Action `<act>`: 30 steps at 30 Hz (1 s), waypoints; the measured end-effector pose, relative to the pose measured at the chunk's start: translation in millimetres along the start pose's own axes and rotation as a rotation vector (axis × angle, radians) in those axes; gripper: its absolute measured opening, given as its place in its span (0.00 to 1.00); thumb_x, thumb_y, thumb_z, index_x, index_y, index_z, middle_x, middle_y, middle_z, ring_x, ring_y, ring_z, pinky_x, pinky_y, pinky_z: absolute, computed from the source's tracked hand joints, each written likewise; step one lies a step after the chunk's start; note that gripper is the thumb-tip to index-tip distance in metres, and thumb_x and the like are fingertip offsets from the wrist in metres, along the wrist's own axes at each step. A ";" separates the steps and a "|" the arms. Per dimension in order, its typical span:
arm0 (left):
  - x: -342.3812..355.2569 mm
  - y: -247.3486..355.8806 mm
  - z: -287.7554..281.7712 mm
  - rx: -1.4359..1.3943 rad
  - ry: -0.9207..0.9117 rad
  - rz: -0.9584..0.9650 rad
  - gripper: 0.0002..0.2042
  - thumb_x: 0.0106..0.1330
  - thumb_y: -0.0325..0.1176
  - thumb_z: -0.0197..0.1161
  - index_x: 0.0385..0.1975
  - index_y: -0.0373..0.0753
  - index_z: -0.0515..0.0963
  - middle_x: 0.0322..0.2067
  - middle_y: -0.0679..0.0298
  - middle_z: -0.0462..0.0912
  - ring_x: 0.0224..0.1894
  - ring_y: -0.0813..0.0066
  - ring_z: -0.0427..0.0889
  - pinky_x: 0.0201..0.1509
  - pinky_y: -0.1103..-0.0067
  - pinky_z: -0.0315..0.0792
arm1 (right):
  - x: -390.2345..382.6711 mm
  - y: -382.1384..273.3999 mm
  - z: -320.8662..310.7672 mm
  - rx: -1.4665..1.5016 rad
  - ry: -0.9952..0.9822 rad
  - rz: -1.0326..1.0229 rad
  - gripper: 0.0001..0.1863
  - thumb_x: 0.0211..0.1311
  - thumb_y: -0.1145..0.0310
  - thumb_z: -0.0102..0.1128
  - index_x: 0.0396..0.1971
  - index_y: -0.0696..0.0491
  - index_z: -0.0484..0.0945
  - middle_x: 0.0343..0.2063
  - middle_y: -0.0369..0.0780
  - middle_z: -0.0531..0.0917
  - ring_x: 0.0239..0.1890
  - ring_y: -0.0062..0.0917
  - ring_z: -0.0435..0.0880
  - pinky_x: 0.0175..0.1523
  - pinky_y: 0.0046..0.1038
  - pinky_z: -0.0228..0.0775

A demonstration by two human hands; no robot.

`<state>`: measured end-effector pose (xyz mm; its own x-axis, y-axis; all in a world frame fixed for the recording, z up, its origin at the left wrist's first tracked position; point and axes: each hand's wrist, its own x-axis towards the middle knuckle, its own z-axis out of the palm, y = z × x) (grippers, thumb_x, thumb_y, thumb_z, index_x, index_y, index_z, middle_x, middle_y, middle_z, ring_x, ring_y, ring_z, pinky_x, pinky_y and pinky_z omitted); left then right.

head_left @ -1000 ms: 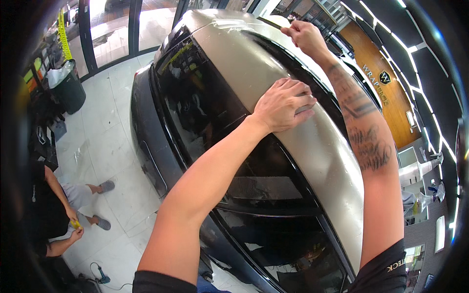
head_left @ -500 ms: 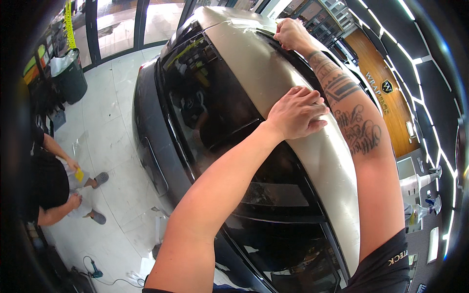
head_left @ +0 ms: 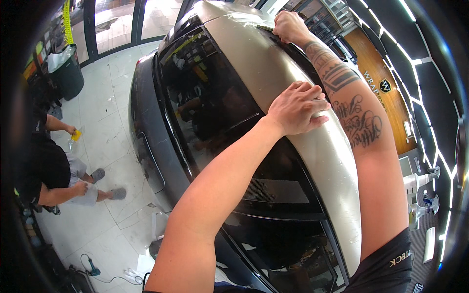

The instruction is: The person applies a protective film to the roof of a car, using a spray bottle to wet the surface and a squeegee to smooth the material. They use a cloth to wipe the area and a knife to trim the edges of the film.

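My left hand [head_left: 297, 108] rests on the pale champagne-coloured panel [head_left: 244, 54] of a car, its bent fingers apart along the curved edge above the dark side glass [head_left: 232, 180]. My tattooed right arm reaches further along the car. My right hand [head_left: 284, 28] is closed at the dark strip beside the panel's far end, near clear film [head_left: 244, 18]; what its fingers hold is hidden.
On the left, another person [head_left: 46, 161] holds a small yellow object [head_left: 76, 135] above the tiled floor [head_left: 107, 127]. A bin [head_left: 66, 78] stands behind them. A corded tool [head_left: 92, 267] lies lower left, and spray bottles [head_left: 417, 180] are at the right.
My closed right hand has moved left and slightly up in the view, toward the panel's far end. The other person's hand with the yellow object has risen in the view.
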<state>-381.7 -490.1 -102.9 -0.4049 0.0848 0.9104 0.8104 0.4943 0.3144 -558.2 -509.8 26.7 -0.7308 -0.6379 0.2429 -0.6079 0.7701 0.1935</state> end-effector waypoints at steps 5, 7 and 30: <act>0.5 0.9 2.5 -0.004 0.026 0.011 0.15 0.60 0.48 0.59 0.35 0.45 0.81 0.39 0.64 0.72 0.51 0.68 0.70 0.63 0.71 0.59 | 0.8 5.2 0.1 -0.017 0.001 -0.033 0.06 0.43 0.68 0.62 0.17 0.55 0.78 0.09 0.38 0.78 0.14 0.26 0.81 0.26 0.27 0.74; 0.4 1.5 2.3 -0.001 0.029 0.011 0.15 0.60 0.48 0.59 0.35 0.44 0.81 0.39 0.64 0.72 0.51 0.67 0.70 0.63 0.70 0.59 | 1.3 5.9 0.5 -0.029 0.016 -0.034 0.06 0.42 0.69 0.61 0.17 0.55 0.79 0.10 0.39 0.78 0.15 0.27 0.81 0.26 0.28 0.74; 1.1 5.8 3.2 -0.017 0.058 0.023 0.15 0.59 0.48 0.60 0.32 0.42 0.81 0.37 0.64 0.73 0.48 0.67 0.71 0.62 0.70 0.60 | -4.6 -21.0 -17.8 -0.044 -0.139 0.022 0.05 0.45 0.79 0.51 0.17 0.64 0.73 0.13 0.44 0.79 0.15 0.29 0.82 0.18 0.28 0.77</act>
<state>-378.8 -484.4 -100.9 -0.3615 0.0451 0.9313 0.8265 0.4777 0.2977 -536.6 -522.9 38.4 -0.7814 -0.6136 0.1140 -0.5797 0.7812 0.2318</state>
